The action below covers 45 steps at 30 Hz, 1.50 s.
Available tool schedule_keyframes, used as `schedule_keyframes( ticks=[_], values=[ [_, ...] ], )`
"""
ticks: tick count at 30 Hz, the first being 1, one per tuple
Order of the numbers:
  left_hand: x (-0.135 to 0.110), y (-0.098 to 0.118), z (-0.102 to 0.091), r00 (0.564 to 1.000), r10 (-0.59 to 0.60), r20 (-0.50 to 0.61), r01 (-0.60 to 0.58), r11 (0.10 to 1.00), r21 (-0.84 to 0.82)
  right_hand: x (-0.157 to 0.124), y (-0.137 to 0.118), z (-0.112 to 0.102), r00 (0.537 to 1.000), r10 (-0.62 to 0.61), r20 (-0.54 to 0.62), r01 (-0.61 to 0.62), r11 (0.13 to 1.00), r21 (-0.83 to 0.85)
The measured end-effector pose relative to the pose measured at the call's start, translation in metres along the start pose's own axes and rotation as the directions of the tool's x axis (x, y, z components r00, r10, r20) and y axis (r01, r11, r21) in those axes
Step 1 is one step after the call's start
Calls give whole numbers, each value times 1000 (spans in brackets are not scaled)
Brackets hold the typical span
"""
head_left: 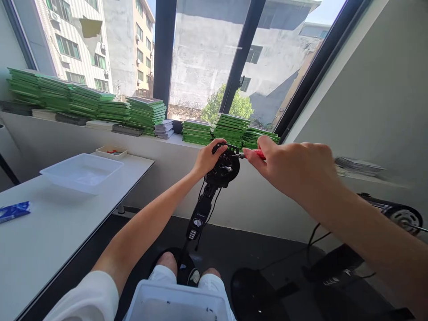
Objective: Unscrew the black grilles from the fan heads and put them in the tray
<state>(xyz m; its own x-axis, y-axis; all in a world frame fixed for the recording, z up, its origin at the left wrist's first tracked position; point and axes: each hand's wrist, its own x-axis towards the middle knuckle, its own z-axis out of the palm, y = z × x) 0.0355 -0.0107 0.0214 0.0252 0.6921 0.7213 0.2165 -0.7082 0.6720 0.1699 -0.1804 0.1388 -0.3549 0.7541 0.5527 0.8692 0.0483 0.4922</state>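
A black pedestal fan (pixel 199 214) stands upright before me, its round head bare of grille and blades. My left hand (pixel 209 158) grips the upper left rim of the fan head (pixel 230 176), thumb on the face. In my right hand (pixel 296 169) is a screwdriver with a red handle (pixel 258 154), its fingers closed round the grip. The screwdriver's shaft points left at the upper part of the head; whether its tip sits in a screw is too small to tell. Below the head, the post carries a knob and several buttons.
A white plastic tub (pixel 180 296) rests on my lap. On the left table (pixel 110 214) are a clear plastic bin (pixel 82 171), a small box (pixel 112 152) and a blue packet (pixel 15 211). Green stacks (pixel 230 131) line the windowsill. Another fan head (pixel 403 218) stands at right.
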Motion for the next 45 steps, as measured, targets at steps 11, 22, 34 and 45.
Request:
schedule_keyframes(
  ticks=[11,22,34,45],
  values=[
    [3,-3,-9,1000,-5,20,6,998,-55,-3,-6,-2,998,27,58,-23,997,-69],
    [6,-3,-11,993,77,91,-70,994,-83,3,0,1,1000,8,-14,-8,1000,-6],
    [4,-4,-6,1000,-10,4,10,999,-51,-1,-9,7,996,80,-40,-78,995,54],
    [-3,4,-4,1000,-7,-6,6,999,-44,-3,10,12,996,-87,28,76,958,277]
  ],
)
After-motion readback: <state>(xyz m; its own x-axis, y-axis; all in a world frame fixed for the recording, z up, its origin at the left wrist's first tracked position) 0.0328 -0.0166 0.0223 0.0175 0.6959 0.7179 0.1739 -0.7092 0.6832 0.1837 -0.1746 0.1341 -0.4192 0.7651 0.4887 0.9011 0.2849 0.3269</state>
